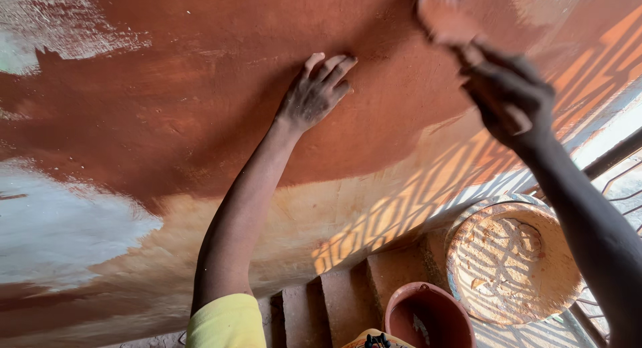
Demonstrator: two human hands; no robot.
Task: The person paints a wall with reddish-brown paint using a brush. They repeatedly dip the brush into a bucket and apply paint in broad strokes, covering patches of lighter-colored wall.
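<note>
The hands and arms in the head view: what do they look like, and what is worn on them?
Both forearms are bare. The left arm carries a short yellow sleeve at its upper part. The left hand is dusted with pale dried specks. The right hand shows pale smears too and looks blurred. No gloves, rings or watch are visible.

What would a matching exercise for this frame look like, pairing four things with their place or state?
1 left hand
2 right hand
3 red bucket
4 round pan

A lower right, crusted with pale dried mix
B flat on the red-brown wall
C bottom edge, beside the steps
D raised, gripping a blurred tool

Pairs: 1-B, 2-D, 3-C, 4-A
</note>
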